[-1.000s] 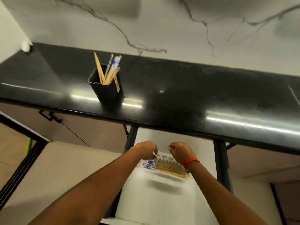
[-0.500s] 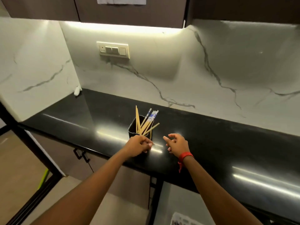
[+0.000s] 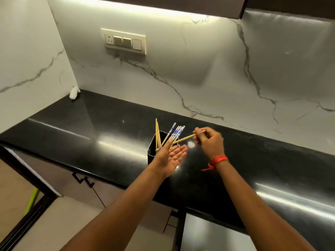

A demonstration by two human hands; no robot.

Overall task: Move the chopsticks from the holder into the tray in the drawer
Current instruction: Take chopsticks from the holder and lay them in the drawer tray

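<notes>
Near the front edge of the black counter (image 3: pixel 108 142) stands a black holder (image 3: pixel 152 154), roughly midway along the visible length. The counter surface is polished and reflects streaks of light. Plain wooden and blue-and-white patterned chopsticks (image 3: pixel 175 132) stand in the holder, leaning at different angles.

Right hand (image 3: pixel 210 142): fingers pinch one wooden chopstick (image 3: pixel 184 138) near its upper end. The stick slants down to the left, with its lower end at the mouth of the holder. A red thread (image 3: pixel 218 159) is tied round this wrist.

Left hand (image 3: pixel 172 156): palm up, fingers straight, holding nothing, just in front of the holder.

Behind the counter rises a white marble wall (image 3: pixel 199 73) with grey veins. It carries a switch plate (image 3: pixel 125 41) with one socket and three switches. A light strip (image 3: pixel 145 8) glows along the top. A small white object (image 3: pixel 74 92) lies in the back left corner of the counter. Below the front edge, a cupboard front has a dark handle (image 3: pixel 82 179).
</notes>
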